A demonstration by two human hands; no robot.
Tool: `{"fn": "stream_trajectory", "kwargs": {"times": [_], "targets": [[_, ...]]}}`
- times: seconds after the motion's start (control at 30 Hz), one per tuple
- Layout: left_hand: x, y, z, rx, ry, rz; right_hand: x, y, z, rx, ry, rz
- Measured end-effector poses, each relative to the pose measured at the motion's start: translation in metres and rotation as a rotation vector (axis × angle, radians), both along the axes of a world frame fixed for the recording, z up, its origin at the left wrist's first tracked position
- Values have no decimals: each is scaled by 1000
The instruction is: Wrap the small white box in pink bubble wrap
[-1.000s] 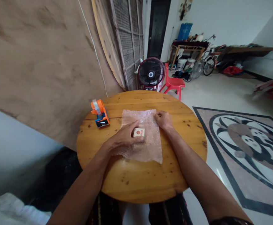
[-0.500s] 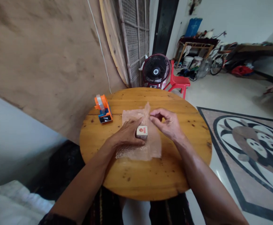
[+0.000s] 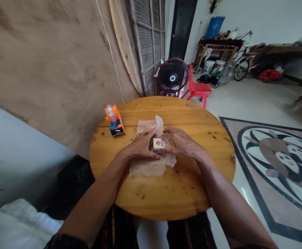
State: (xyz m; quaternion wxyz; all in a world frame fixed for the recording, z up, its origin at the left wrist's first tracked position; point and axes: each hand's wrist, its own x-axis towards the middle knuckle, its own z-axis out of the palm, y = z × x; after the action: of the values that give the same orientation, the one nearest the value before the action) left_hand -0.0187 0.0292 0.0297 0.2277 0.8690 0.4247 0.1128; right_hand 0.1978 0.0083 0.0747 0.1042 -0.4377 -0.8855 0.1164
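A small white box [image 3: 159,144] with a red print on top stands on a sheet of bubble wrap [image 3: 147,168]. My left hand [image 3: 140,145] curves round the box's left side, thumb and fingers on either side of it. At the right, my right hand [image 3: 179,141] grips the folded-up edge of the wrap and presses it to the box, fingers bent. Part of the wrap stands up behind the box. Both palms hide some of the sheet.
An orange and blue tape dispenser [image 3: 115,120] sits at the left of the round wooden table [image 3: 161,204]. Beyond the far edge are a fan [image 3: 173,77] and a red chair [image 3: 200,89]. A brown board [image 3: 49,69] rises close on the left.
My right hand has moved left to the box, bringing the right part of the bubble wrap up against it. My left hand keeps its place at the box.
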Motion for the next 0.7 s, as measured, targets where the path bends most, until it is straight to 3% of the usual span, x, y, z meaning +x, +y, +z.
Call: {"fn": "stream_trajectory", "kwargs": {"times": [0.2, 0.4, 0.57, 0.7], "targets": [[-1, 0, 0, -1, 11, 5, 12, 6, -2, 46, 73, -37], [-1, -2, 1, 21, -12, -23, -5, -1, -2, 147, 92, 67], [0, -2, 3, -15, 21, 1, -9, 2, -9, 132, -43, 3], [-1, -2, 3, -19, 48, -6, 9, 7, -4, 67, 47, -70]]}}
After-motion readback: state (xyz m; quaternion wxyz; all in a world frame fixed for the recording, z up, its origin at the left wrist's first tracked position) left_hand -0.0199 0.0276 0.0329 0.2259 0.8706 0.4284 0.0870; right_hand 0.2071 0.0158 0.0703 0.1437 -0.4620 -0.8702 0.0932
